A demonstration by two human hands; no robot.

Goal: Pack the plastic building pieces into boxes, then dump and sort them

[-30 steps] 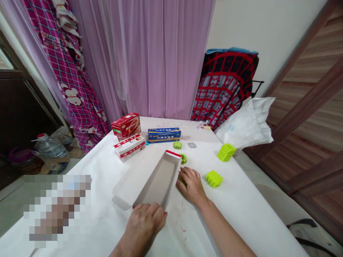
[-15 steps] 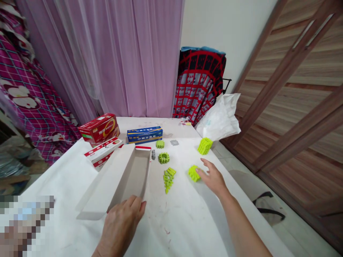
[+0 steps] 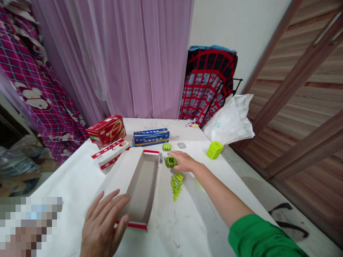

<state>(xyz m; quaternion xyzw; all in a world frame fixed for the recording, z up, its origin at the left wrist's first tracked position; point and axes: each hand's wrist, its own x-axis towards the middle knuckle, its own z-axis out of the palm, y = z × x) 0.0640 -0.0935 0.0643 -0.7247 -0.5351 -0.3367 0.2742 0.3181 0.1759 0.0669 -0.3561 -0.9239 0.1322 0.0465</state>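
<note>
My left hand [image 3: 104, 221] is open, fingers spread, over the near end of a long open white cardboard box [image 3: 156, 185] with red end edges. My right hand [image 3: 184, 161] reaches across the table to a green toothed ring [image 3: 170, 163]. Its fingers stretch above the ring and its thumb is at the near right side; the ring stays on the table. Closer to me lies a flat, triangular group of green notched pieces [image 3: 177, 185]. A green toothed piece [image 3: 166, 146] sits behind the ring. My right forearm mostly hides another green block.
A bright green ridged block [image 3: 214, 150] stands near the right table edge, before a white bag [image 3: 230, 121]. Grey pieces [image 3: 181, 145] lie at the back. A blue box [image 3: 151, 137], a red box [image 3: 107, 130] and a red-and-white box [image 3: 111, 153] stand back left.
My right hand has left the green block at the right and moved left and away from me to the ring. My left hand has released the box's near edge and opened. The view has shifted slightly.
</note>
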